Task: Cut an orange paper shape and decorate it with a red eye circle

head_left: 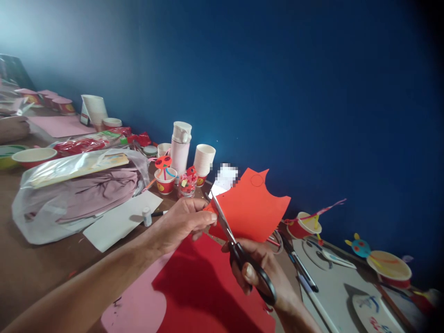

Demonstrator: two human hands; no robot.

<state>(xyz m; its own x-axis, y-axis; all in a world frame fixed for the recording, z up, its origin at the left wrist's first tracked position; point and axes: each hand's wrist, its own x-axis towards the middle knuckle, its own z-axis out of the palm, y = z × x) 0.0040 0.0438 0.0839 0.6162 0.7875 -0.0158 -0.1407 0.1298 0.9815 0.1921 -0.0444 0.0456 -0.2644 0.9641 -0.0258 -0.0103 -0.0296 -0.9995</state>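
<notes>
My right hand [258,268] grips a pair of black-handled scissors [239,254], fingers in the loops. Their blades reach up and left across the left part of an orange-red paper sheet [255,210]. That sheet has curved cut-outs along its edge and a small circle drawn near its top. My left hand [190,215] pinches the sheet's left edge close beside the blades. Below both hands lie a red paper sheet [204,286] with a curved edge and a pink paper [138,300] partly under it.
Left are a plastic bag [86,189] with cloth inside and a white card [118,226]. Behind stand a white thermos [181,152], stacked paper cups [204,159] and a decorated cup [164,178]. Right lie a utility knife [301,266] and more decorated cups [390,268], near the blue wall [294,83].
</notes>
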